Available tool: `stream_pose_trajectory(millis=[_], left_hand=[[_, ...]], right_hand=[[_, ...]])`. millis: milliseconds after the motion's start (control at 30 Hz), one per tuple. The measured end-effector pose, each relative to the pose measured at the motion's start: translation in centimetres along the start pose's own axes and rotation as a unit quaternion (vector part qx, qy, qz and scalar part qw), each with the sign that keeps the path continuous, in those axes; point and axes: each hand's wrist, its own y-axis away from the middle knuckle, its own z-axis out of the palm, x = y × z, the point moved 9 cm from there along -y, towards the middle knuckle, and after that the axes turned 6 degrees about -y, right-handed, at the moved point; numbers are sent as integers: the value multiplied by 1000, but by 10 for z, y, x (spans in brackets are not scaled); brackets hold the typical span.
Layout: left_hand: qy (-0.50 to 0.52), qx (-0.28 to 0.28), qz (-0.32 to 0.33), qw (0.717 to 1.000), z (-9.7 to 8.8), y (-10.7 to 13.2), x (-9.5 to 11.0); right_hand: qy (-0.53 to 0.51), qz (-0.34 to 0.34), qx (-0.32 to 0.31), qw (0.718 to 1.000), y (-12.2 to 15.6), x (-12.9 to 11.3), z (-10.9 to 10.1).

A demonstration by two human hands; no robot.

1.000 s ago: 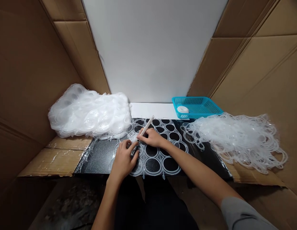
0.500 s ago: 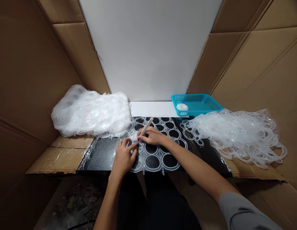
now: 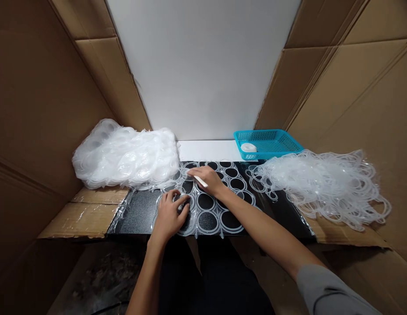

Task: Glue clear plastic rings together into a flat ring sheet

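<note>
A clear plastic sheet (image 3: 208, 204) of joined rings lies flat on the black tabletop. My left hand (image 3: 170, 214) rests on its left part, fingers bent but apart, with nothing gripped. My right hand (image 3: 210, 178) is closed around a white pen-shaped tool (image 3: 201, 181), which slants down to the right across the palm. Its fingertips are over the upper left of the sheet, by a clear round piece (image 3: 187, 175); whether they pinch that piece I cannot tell. The tool's tip cannot be made out.
A big pile of clear ring sheets (image 3: 124, 155) stands on the left. On the right lies a loose heap of ring-shaped plastic frames (image 3: 324, 183). A blue basket (image 3: 282, 154) at the back holds white discs (image 3: 248, 148). Cardboard walls (image 3: 351, 87) flank the table.
My right hand has moved slightly up and away from my left hand. The white tool has swung from pointing up to lying slanted under the hand. My left hand has barely moved.
</note>
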Motion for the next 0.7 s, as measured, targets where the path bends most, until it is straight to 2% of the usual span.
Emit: stream_pose_trajectory(millis=[200,267,333,433,500,600,700], left_hand=[[16,-6,9,1000,0,0,4],[21,-7,4,1000,0,-3,2],[25,-1,-4,1000,0,-7,-4],[18,29,-27,999,-4,-11,-19],[11,47,-42,998,-7,-10,-30],[22,62,-52,996,-11,-6,-40],[53,68,-47,995,-15,-5,-38]], right_hand=[[-20,81,169,982,8,33,-56],[-45,82,192,977,10,33,-64],[-83,53,144,985,8,21,-54],[-128,-10,0,992,5,-16,-18],[-147,-18,-63,987,7,-35,0],[-170,-1,-112,979,12,-50,14],[-196,21,-148,969,17,-53,21]])
